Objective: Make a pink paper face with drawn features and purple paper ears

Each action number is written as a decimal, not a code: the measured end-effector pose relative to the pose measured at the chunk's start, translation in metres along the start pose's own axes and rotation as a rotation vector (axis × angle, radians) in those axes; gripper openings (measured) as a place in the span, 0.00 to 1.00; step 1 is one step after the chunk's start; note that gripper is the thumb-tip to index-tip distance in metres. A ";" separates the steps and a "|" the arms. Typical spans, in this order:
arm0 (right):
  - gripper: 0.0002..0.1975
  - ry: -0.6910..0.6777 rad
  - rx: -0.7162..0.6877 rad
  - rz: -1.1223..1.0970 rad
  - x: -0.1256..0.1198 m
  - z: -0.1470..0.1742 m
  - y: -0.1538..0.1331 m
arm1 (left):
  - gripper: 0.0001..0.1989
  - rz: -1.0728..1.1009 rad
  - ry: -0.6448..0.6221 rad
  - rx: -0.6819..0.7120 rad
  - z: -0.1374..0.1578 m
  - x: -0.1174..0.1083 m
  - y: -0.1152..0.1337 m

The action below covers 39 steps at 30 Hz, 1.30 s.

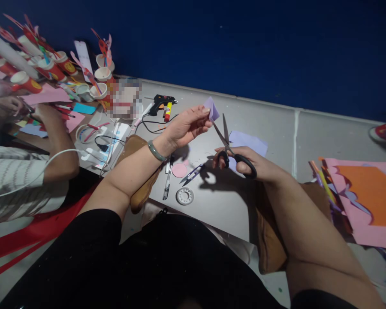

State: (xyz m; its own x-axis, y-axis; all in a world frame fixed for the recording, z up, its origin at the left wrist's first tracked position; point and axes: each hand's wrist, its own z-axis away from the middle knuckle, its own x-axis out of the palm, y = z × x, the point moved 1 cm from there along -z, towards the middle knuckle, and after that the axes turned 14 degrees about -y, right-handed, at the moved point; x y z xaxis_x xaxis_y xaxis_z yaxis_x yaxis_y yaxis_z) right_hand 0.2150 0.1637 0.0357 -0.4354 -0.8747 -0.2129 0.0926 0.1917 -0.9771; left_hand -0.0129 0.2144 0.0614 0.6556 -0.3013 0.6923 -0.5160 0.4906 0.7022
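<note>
One grey table (270, 116) runs along a dark blue panel (244, 47), pale seam (296, 141) crossing it on the R. From where I stand, L hand (191, 124) pinches folded lilac paper (213, 110) above it, btwn thumb & fingers; R hand (244, 159) grips black-handled scissors (227, 145), blades apart, one tip by the paper, can't tell if touching. R hand partly blocks a flat lilac sheet (254, 143). Nearer the body: pen (166, 184), pink disc (179, 170), thread snips (194, 173), tape roll (179, 191). Past L forearm: corded glue gun (158, 103), glue stick (167, 112). Far L: paper cups (101, 91), co-worker's arm (58, 137). Far R: orange sheet (369, 193) w/ pink paper (373, 236).
</note>
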 end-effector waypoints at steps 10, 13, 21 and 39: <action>0.37 0.007 -0.001 0.018 -0.001 0.001 0.002 | 0.05 0.066 0.041 0.021 -0.002 0.001 0.002; 0.37 0.011 0.001 0.020 -0.001 0.001 0.001 | 0.03 -0.012 0.020 0.054 -0.004 -0.001 0.002; 0.36 0.020 -0.003 0.028 -0.001 -0.001 -0.002 | 0.13 -0.123 -0.036 0.116 -0.014 -0.011 -0.002; 0.34 0.028 -0.027 0.112 -0.002 -0.001 0.003 | 0.10 -0.190 -0.115 0.129 -0.022 -0.024 -0.006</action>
State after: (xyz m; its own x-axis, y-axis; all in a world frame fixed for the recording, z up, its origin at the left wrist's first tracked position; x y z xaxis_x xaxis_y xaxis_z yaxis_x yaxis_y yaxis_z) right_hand 0.2151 0.1665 0.0332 -0.4486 -0.8345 -0.3199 0.1175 0.2997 -0.9468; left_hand -0.0137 0.2362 0.0364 0.6843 -0.4727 0.5553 -0.4609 0.3098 0.8316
